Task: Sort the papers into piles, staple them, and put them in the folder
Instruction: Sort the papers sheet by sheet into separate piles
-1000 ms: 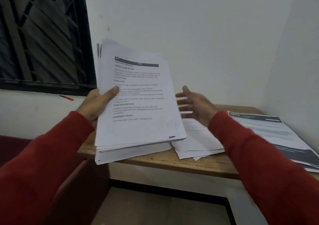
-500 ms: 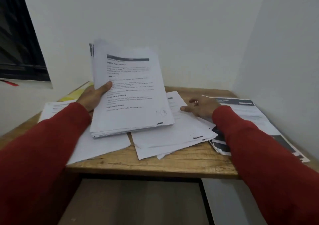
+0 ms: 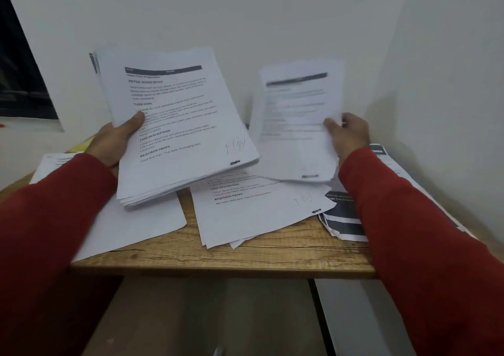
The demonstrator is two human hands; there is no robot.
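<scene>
Above the wooden counter (image 3: 272, 257), a thick paper stack (image 3: 174, 126) is gripped by the left hand (image 3: 120, 140), thumb on top. Just beside it, the right hand (image 3: 349, 134) pinches a blurred loose sheet (image 3: 294, 126) over the middle pile (image 3: 259, 211); more piles lie either side.

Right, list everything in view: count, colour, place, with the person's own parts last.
thick stack: one, white printed sheets, held up at left above the table
lifted sheets: count unclear, white, blurred, held up at right
middle pile: one, white, on the table at centre
left pile: one, white, on the table under the stack
dark-banded papers: one pile, navy and white, table's right side
yellow item: one, behind left wrist, unclear
table: one, wood brown
left hand: grips thick stack
right hand: pinches lifted sheets
sleeves: two, red
</scene>
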